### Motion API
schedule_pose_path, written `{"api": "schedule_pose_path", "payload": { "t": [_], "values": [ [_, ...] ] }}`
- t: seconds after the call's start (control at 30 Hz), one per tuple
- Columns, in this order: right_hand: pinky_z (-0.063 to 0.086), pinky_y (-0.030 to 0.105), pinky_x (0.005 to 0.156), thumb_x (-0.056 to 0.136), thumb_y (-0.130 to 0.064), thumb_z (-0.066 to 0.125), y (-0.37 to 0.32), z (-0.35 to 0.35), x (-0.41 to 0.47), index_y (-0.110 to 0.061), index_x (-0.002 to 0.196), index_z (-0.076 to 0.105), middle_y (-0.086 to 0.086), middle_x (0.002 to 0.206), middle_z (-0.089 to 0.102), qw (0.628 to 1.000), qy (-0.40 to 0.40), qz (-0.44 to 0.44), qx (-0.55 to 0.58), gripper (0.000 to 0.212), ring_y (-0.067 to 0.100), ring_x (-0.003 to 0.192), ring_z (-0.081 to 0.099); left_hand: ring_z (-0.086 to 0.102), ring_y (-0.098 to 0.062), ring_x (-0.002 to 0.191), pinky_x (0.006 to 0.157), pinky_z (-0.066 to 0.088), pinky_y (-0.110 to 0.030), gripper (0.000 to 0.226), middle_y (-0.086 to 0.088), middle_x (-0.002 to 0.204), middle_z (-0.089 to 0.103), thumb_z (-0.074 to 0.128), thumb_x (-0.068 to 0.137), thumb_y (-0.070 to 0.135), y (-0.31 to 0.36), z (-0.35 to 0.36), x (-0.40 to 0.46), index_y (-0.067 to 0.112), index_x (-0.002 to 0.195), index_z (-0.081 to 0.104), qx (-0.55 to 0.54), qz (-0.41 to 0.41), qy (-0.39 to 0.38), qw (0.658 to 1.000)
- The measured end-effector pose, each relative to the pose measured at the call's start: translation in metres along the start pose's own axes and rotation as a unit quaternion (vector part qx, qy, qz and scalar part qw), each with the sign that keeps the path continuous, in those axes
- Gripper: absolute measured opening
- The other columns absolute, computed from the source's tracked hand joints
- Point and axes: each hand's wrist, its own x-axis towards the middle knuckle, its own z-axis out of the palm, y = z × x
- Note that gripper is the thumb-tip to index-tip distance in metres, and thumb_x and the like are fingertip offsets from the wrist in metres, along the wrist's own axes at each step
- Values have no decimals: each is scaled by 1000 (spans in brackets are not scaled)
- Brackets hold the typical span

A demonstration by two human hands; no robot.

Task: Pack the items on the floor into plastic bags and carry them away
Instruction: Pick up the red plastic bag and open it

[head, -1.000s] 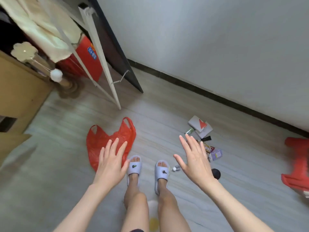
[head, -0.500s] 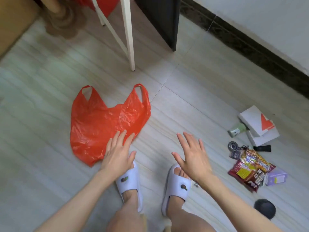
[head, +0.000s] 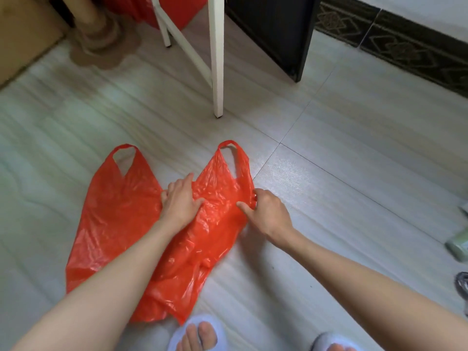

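Observation:
A red plastic bag point(head: 116, 219) lies crumpled on the pale tiled floor point(head: 342, 153), its two handles pointing away from me. My left hand point(head: 179, 202) is on the bag's middle near the mouth, fingers bent over the plastic and thumb pressed into it. My right hand point(head: 267, 211) pinches the bag's right edge between thumb and curled fingers. At the right frame edge lie a pale green bottle point(head: 457, 249) and a key ring point(head: 462, 285), both cut off by the frame. The other items are out of view.
A white rack leg point(head: 217, 59) stands just beyond the bag, with a black panel point(head: 273, 34) to its right. A brown stand base point(head: 98, 46) and cardboard point(head: 22, 34) sit at the back left. My feet in light slippers point(head: 195, 334) are at the bottom.
I have bent lower and the view has dropped toward the floor. Both hands moved forward from the air onto the red bag and took hold of it. The bag now bunches between them.

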Motion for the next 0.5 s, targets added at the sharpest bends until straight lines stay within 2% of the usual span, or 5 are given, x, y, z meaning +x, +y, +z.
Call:
{"api": "schedule_pose_path", "payload": {
  "t": [0.1,0.2,0.3,0.37,0.5],
  "values": [
    [43,38,87,89,-33,54,-5,-2,-2,-4,114,52,16,116,56,999,-24,6,-28,38,34,108,53,50,-28,115,95,32,-40,38,-10,115,58,64,82,22,0,0,-9,13,117,55,-51,-15,22,998],
    [42,36,93,89,-28,55,-7,-2,-3,-4,122,49,16,123,54,999,-44,20,-13,41,32,114,52,59,-29,93,81,38,-32,14,-11,93,64,66,81,16,3,-10,-19,8,91,66,-119,1,59,991],
    [42,33,94,87,-26,57,-15,-18,-10,-7,123,52,13,121,58,996,-28,50,76,41,29,111,55,62,-26,82,68,38,-29,10,-7,85,69,68,80,20,13,-40,-28,11,84,70,-153,23,93,984],
    [43,30,87,87,-27,57,-23,-44,-23,-12,119,55,7,115,59,991,42,40,117,35,23,101,58,63,-25,77,65,39,-28,9,-6,78,70,70,78,22,24,-70,-37,13,81,71,-173,34,119,977],
    [41,29,68,89,-31,52,-47,-113,-72,-15,90,65,0,86,65,983,107,-9,150,21,18,79,60,60,-19,72,65,35,-23,7,-5,74,68,71,77,18,66,-149,-61,12,77,69,-243,51,173,953]
  ]
}}
